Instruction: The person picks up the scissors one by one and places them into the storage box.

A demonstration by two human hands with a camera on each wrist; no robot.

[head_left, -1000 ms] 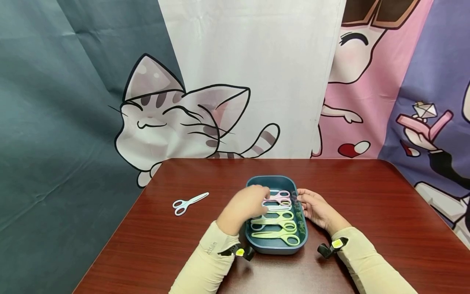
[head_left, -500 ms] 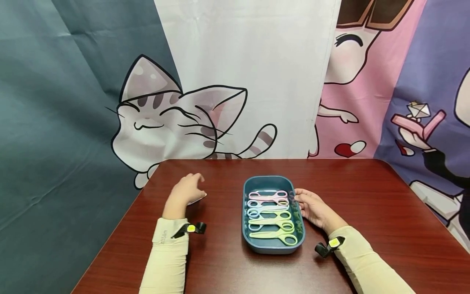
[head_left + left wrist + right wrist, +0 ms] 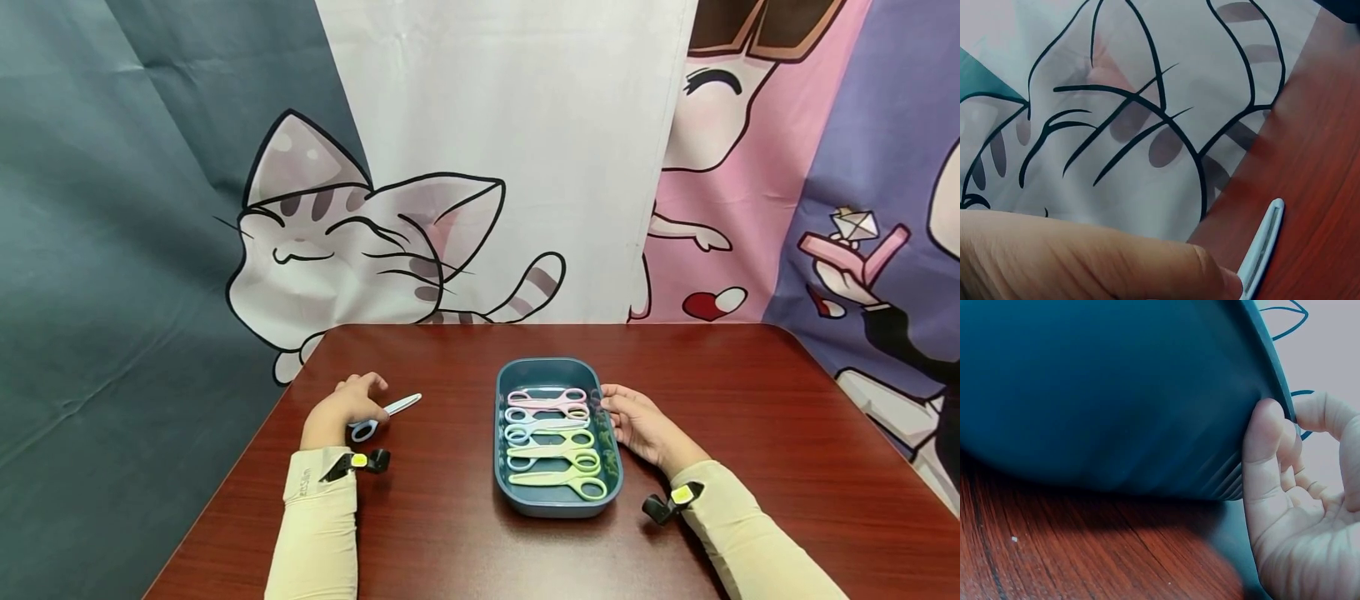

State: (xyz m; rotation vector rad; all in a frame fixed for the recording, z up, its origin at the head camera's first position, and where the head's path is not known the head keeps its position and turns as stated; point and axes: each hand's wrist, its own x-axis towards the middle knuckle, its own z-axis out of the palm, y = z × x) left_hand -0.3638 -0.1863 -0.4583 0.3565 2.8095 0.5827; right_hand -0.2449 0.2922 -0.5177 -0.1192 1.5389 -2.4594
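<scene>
A pale blue pair of scissors lies on the table at the left. Over its handles is my left hand, thumb and index finger apart. In the left wrist view the thumb reaches the near end of the visible blade; part of the handles is hidden. My right hand pinches the right rim of a dark blue plastic box, its thumb against the outer wall. Inside the box lie several scissors: pink ones, light blue ones and green ones.
The dark red wooden table runs back to a printed cloth backdrop with cartoon figures. Bare tabletop lies between the left hand and the box.
My left hand has left the box and moved left to the single scissors, then lowered over its handles. The right hand stays at the box rim.
</scene>
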